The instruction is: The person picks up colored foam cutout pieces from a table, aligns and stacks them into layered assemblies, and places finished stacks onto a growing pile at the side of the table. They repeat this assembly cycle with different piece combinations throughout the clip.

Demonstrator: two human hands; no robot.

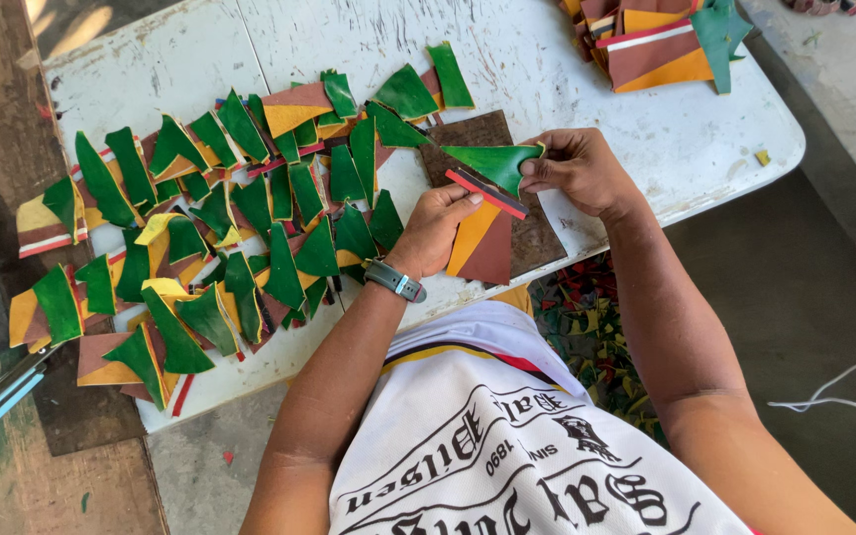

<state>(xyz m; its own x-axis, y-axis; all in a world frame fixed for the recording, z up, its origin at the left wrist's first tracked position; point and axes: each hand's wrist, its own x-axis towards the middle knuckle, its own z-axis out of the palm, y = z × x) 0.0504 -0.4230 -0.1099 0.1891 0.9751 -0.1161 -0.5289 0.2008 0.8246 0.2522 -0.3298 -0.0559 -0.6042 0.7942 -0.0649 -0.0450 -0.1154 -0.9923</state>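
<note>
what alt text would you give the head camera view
Seen from above, a person's left hand and right hand hold a patchwork piece of green, red, orange and brown over a dark board on a worn white table. Many similar pieces lie spread to the left.

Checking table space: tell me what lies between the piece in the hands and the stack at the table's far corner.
The head view shows only bare, scuffed white table between the green and orange piece, held by the left hand and right hand, and the stack.
</note>
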